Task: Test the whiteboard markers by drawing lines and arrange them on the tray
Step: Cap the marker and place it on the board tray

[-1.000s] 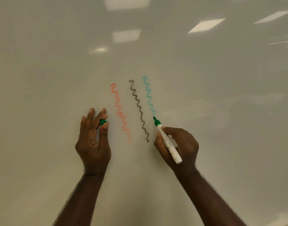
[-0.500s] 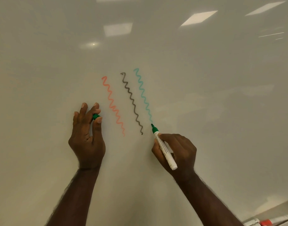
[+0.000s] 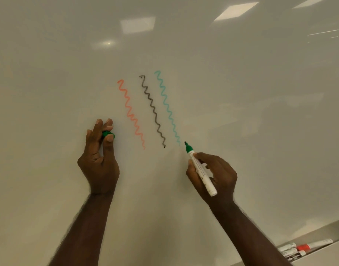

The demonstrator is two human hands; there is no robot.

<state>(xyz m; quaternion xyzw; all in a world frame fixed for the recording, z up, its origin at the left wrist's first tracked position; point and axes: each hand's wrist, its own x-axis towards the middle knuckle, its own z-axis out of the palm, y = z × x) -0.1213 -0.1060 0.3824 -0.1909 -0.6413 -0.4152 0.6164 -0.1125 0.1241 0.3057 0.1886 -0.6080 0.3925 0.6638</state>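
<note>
- While the right hand grips the green marker round the middle of its white barrel, thumb and fingers curled about it as one holds a pen, the tip stands just right of the low end of the green wavy line, so the test stroke looks finished; whether the tip touches the whiteboard I cannot tell.
- That marker's long axis runs on a slant: green tip up and to the left toward the drawn lines, blunt white end down and to the right over the knuckles.
- At the left, the left hand pinches the green cap between thumb and fingertips, probably kept ready so the marker can be closed at once.
- Left of the green line run a black wavy line and a red wavy line, all three slanting the same way.
- At the lower right, the tray holds other markers lying along it, one with a red cap, which suggests capping and laying the green one beside them comes next.
</note>
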